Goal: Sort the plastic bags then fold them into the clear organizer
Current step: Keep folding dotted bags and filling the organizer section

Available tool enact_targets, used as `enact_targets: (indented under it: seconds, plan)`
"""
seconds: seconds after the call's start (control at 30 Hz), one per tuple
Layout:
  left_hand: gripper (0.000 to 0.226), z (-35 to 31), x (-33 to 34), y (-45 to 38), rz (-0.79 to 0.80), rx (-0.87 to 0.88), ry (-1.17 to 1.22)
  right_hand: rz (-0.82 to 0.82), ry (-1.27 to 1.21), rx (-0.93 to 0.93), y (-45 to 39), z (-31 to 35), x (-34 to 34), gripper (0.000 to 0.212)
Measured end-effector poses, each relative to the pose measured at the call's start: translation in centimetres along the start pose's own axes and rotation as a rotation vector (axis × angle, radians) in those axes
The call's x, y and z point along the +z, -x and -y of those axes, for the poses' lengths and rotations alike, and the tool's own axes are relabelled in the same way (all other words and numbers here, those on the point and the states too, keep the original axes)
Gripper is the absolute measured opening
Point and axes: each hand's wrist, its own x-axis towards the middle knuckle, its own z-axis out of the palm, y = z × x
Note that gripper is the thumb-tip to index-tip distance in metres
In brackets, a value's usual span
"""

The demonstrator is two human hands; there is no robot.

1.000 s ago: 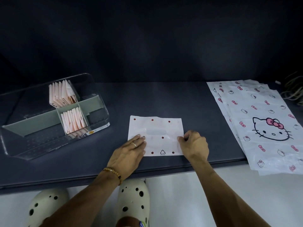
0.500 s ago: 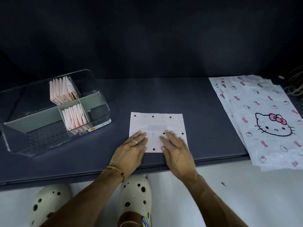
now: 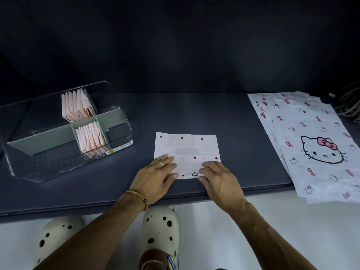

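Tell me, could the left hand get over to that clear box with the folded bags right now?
Probably yes. The left hand lies flat on the dotted bag, holding nothing, and only bare tabletop shows between it and the clear organizer on that side.

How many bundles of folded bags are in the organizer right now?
2: one bundle in the far compartment of the clear organizer, one bundle in the near compartment just in front. None visible elsewhere inside.

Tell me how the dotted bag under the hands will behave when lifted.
The dotted bag looks thin and creased, so probably floppy and very light. It lies flat under both hands, so it may slide on the smooth table.
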Motion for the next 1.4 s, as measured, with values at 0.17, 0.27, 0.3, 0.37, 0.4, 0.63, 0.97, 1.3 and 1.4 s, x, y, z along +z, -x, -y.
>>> enact_targets:
  seconds: [0.17, 0.27, 0.3, 0.37, 0.4, 0.63, 0.97, 1.3, 1.4]
  plan:
    - [0.033, 0.2, -0.5, -0.5, 0.006, 0.031, -0.051, -0.048, -0.006, 0.026, -1.2, 0.0, -0.6, 0.011]
    - [0.027, 0.0, -1.6, -1.6, -0.018, 0.019, -0.038, -0.033, -0.121, 0.122, -1.6, -0.4, -1.2, 0.019]
    - [0.025, -0.1, -2.2, -2.0, 0.007, -0.004, -0.028, -0.019, -0.163, 0.157, -1.6, -0.8, -1.3, 0.017]
    - [0.021, 0.2, -3.3, -2.5, 0.066, -0.064, 0.001, -0.005, -0.286, 0.281, -1.6, -1.8, -1.7, 0.004]
    - [0.02, 0.4, -3.7, -2.6, 0.064, -0.092, 0.028, 0.014, -0.359, 0.373, -1.8, -2.3, -1.9, 0.013]
    - [0.021, 2.0, -3.5, -1.1, -0.045, -0.403, 0.182, 0.141, -0.428, 0.539, -3.6, -3.1, -1.5, 0.016]
    - [0.024, 2.4, -2.6, -2.7, -0.076, -0.597, 0.074, 0.111, -0.269, 0.608, -6.3, -2.6, -0.1, 0.034]
    - [0.019, 1.8, -2.4, -2.0, -0.141, -0.101, -0.228, 0.077, -0.302, 0.722, -6.4, -2.1, 0.6, 0.029]
    - [0.041, 3.1, -1.7, -1.0, 0.059, 0.084, -0.188, 0.068, -0.283, 0.719, -6.1, -1.5, 0.2, 0.026]
